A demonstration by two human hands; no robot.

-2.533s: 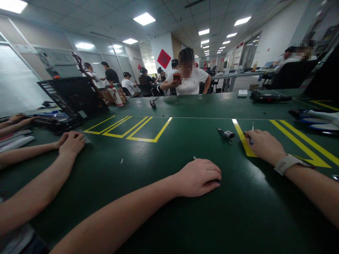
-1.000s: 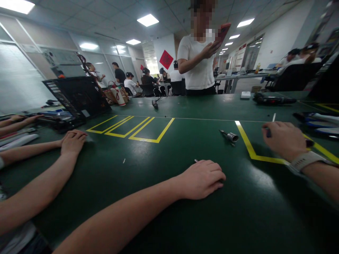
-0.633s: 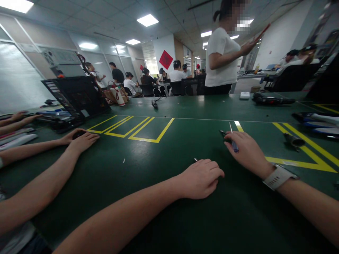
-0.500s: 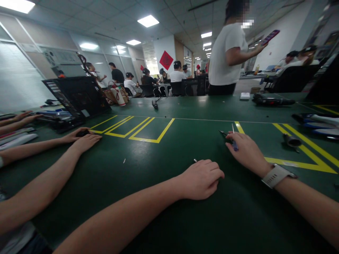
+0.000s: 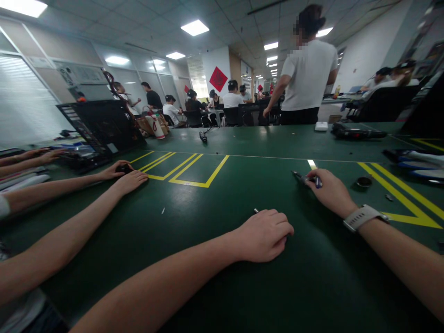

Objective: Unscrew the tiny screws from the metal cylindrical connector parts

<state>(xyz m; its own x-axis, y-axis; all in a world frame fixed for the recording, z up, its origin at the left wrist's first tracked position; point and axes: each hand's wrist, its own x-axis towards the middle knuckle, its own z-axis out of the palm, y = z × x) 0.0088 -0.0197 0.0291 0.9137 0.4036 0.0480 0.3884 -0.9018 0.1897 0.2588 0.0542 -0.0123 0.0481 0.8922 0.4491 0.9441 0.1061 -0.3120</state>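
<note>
My left hand (image 5: 265, 235) rests on the green table (image 5: 215, 286) with its fingers curled down. A small metal tip (image 5: 256, 211) pokes out past its knuckles; whatever it belongs to is hidden under the palm. Farther right, my right hand (image 5: 331, 192), with a pale watch band at the wrist, is closed around a slim tool with a dark pointed end (image 5: 299, 176) and a purple part (image 5: 318, 182). Its exact kind is unclear. Beside that hand sits a dark, round, hollow piece (image 5: 364, 181), opening upward. A small metallic bit (image 5: 389, 197) lies nearby.
Yellow tape outlines (image 5: 189, 184) mark the table. At left, a co-worker's hands (image 5: 130, 181) hold a dark object. A black case (image 5: 100, 125) stands behind them. Blue-and-white tools (image 5: 423, 164) lie far right, a black tool (image 5: 357, 132) farther back. A person (image 5: 308, 78) stands beyond the table.
My right hand has shifted slightly right, its tool now lying lower. The hollow piece went from tilted to upright, farther left. The co-worker's hands moved right. The standing person turned away.
</note>
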